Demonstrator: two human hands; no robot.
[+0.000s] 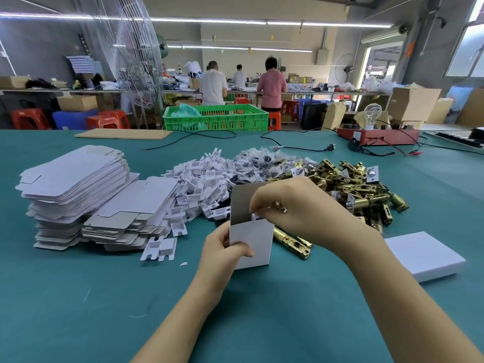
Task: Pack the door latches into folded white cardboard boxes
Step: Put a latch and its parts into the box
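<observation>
On the green table (78,297), a stack of flat cardboard blanks (73,189) sits far left and a heap of brass latches (351,184) far right. Between them, near, the left hand (222,255) grips an upright open white box (251,242). The right hand (296,205) curls over its mouth, pinching something small. One latch (293,242) lies just right of the box, long axis flat, nearest the right hand.

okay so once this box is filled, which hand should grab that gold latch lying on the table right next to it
Right. The right hand works at the mouth of the open box, and the loose latch lies just beneath its wrist. The left hand grips the box front, steadying it.
</observation>
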